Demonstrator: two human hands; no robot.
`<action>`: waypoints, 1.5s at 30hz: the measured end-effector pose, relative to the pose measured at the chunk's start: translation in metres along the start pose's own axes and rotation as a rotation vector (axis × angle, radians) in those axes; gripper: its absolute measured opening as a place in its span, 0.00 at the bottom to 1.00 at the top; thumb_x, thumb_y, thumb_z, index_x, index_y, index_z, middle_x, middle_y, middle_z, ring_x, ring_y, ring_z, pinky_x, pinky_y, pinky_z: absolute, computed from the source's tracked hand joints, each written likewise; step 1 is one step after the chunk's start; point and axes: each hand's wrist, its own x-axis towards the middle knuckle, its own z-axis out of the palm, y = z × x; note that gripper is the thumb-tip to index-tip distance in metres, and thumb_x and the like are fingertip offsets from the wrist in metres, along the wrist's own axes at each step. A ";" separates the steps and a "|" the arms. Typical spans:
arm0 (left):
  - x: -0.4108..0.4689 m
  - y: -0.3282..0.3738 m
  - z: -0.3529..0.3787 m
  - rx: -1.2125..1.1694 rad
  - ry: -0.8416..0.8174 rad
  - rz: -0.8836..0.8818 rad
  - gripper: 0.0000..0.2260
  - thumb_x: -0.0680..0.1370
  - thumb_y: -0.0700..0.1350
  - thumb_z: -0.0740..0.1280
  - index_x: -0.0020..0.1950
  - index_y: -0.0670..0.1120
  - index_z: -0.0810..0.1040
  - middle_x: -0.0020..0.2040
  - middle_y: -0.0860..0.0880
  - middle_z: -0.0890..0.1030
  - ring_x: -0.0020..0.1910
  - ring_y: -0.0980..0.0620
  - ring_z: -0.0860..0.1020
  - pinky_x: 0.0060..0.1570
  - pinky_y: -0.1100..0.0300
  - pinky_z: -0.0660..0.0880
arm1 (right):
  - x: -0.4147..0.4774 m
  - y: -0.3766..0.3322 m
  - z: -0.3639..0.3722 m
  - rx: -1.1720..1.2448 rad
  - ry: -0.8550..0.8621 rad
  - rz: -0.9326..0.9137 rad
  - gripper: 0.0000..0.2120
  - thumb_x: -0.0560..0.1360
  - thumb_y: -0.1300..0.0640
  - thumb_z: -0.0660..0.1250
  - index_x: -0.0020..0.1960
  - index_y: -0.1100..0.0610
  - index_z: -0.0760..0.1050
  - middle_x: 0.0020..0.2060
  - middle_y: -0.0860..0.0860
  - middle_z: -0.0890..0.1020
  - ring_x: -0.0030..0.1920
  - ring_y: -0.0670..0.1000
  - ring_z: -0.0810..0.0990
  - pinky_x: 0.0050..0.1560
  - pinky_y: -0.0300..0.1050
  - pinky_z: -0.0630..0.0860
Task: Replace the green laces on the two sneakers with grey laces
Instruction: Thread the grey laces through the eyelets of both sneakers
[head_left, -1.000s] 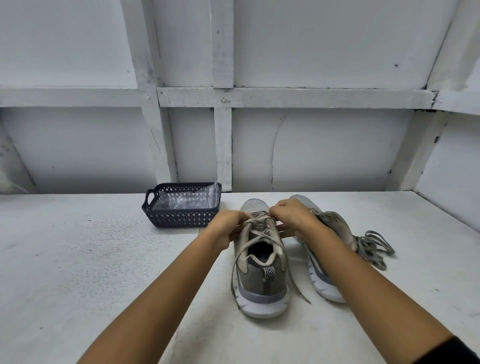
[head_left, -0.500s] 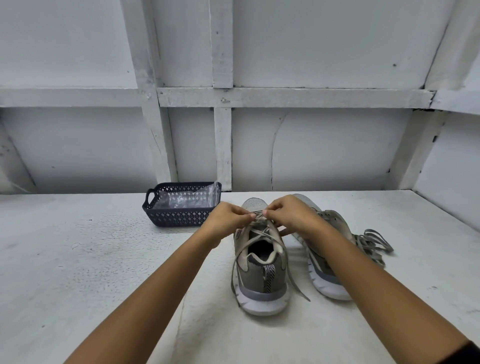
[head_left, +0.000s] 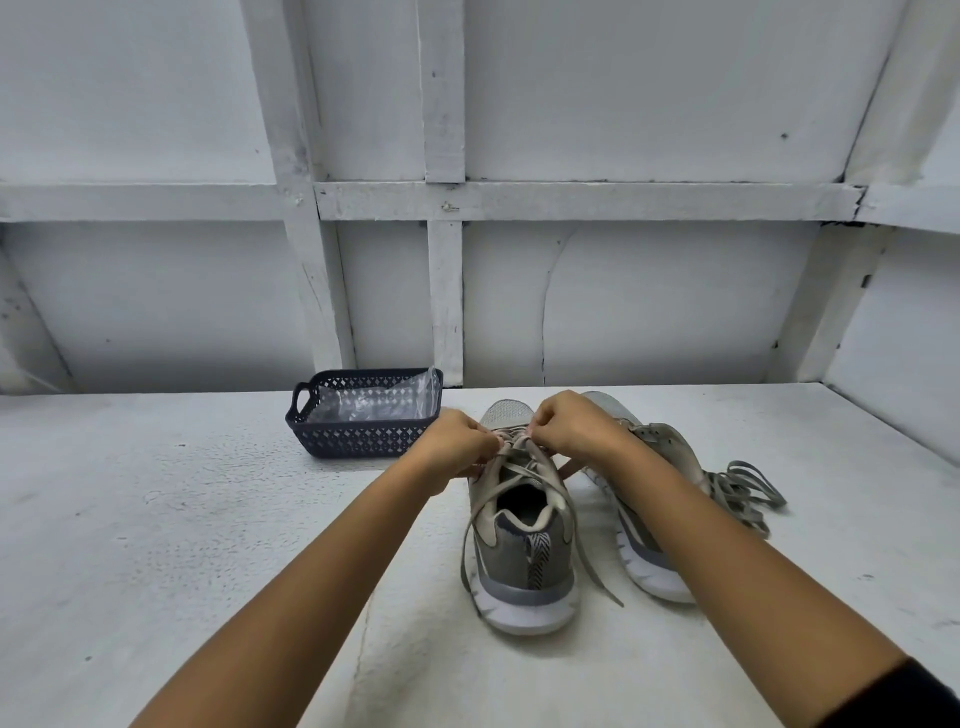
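Two grey sneakers stand side by side on the white table, toes pointing away from me. The left sneaker (head_left: 522, 561) carries a pale grey lace (head_left: 589, 558) whose loose ends trail down both its sides. My left hand (head_left: 457, 449) and my right hand (head_left: 569, 428) meet over its front eyelets, each pinching the lace. The right sneaker (head_left: 652, 558) is partly hidden by my right forearm and shows no lace. A loose greenish-grey lace pile (head_left: 743, 486) lies on the table just right of it.
A dark blue lattice basket (head_left: 363, 441) holding a clear plastic bag (head_left: 374, 402) stands at the back, left of the sneakers. The white wall with wooden battens rises right behind the table. A side wall closes the table's right edge.
Both hands have moved closer together and slightly farther up the left sneaker, from its sides to the front eyelets. The shoes and the loose lace pile have stayed put.
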 end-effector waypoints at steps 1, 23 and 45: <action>0.001 -0.001 0.002 0.014 0.000 0.003 0.05 0.76 0.37 0.65 0.42 0.36 0.78 0.40 0.39 0.75 0.40 0.46 0.73 0.44 0.53 0.73 | 0.000 0.000 0.001 -0.019 -0.004 -0.006 0.09 0.73 0.67 0.59 0.40 0.67 0.76 0.36 0.63 0.78 0.40 0.63 0.82 0.36 0.59 0.81; -0.001 -0.007 0.014 -0.408 0.096 -0.065 0.07 0.77 0.37 0.62 0.39 0.42 0.73 0.35 0.47 0.74 0.32 0.52 0.71 0.32 0.62 0.64 | -0.009 0.009 0.006 0.199 0.158 0.061 0.07 0.72 0.59 0.60 0.36 0.55 0.73 0.41 0.56 0.81 0.44 0.61 0.82 0.45 0.60 0.81; -0.016 -0.025 0.030 0.006 0.369 0.417 0.04 0.74 0.42 0.70 0.40 0.50 0.80 0.49 0.52 0.77 0.48 0.57 0.78 0.53 0.59 0.75 | -0.027 0.006 0.018 -0.106 0.263 -0.141 0.05 0.77 0.56 0.62 0.47 0.51 0.76 0.54 0.55 0.72 0.52 0.55 0.76 0.51 0.43 0.69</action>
